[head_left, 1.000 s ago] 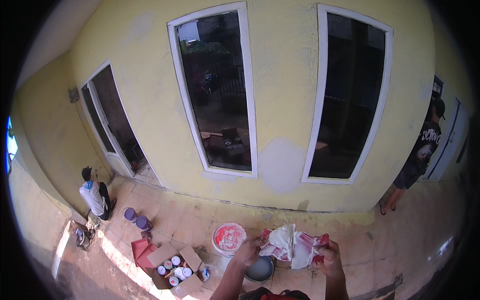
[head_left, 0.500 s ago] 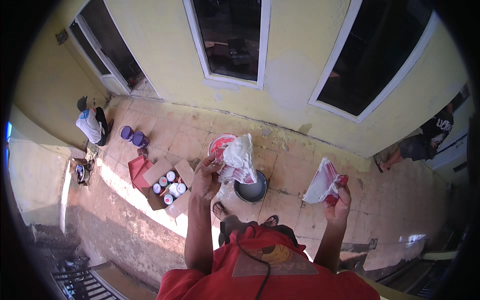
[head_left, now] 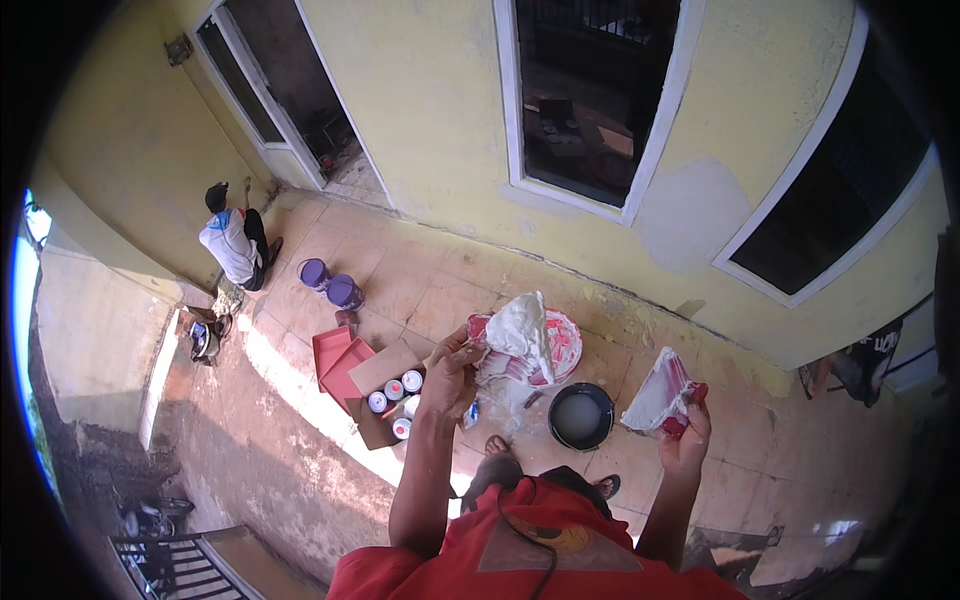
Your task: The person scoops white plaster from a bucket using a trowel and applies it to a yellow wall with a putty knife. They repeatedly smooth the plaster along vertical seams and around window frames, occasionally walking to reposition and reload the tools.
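My left hand (head_left: 447,378) is closed on a putty spreader (head_left: 496,368) with a red handle; a thick heap of white putty (head_left: 520,328) covers much of its blade. My right hand (head_left: 686,438) grips a second putty spreader (head_left: 660,388), triangular with a red handle, its blade smeared white and pink. The two spreaders are held apart, both above the floor. Partly hidden behind the left spreader is a round red basin (head_left: 570,345) streaked with white. Between my hands, lower down, a black bucket (head_left: 581,416) contains cloudy grey liquid.
An open cardboard box (head_left: 388,368) of several cans stands left of my feet, near red trays (head_left: 338,352) and two purple buckets (head_left: 345,292). One person (head_left: 236,240) squats at the far left wall; another (head_left: 862,362) is at the right. A yellow wall (head_left: 440,120) with windows rises ahead.
My view has turned left, so the surroundings sit further right. Relative to the floor, both hands have shifted left with their spreaders, and more of the red basin shows.
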{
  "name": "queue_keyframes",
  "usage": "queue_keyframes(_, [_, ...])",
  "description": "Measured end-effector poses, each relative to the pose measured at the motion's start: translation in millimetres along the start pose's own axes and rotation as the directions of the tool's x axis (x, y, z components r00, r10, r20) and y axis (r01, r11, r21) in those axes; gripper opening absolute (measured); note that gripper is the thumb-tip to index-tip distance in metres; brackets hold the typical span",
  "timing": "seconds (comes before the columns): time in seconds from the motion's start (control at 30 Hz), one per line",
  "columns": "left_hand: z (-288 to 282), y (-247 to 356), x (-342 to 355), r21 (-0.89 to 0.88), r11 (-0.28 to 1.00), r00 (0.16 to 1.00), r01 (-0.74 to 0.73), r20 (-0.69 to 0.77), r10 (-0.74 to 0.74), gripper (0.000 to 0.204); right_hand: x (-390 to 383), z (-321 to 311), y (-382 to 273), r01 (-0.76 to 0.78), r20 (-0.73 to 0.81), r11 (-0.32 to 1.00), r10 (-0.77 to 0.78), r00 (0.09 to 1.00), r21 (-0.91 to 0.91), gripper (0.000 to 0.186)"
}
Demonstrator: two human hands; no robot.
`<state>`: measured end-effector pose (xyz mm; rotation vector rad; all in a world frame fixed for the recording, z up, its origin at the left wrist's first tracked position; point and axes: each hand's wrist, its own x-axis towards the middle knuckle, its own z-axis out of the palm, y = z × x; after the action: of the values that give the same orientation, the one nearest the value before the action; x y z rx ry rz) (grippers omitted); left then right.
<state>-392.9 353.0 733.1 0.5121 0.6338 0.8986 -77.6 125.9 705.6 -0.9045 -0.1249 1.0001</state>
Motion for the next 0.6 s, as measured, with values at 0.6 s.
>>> queue_keyframes(0.6, [-18, -48, 52, -0.128, 0.971, 0.966, 0.201, 0.188, -0.175, 0.039, -10, 40, 47, 0.095, -0.112, 0.993, -0.103, 0.988, -0.074, 0.028])
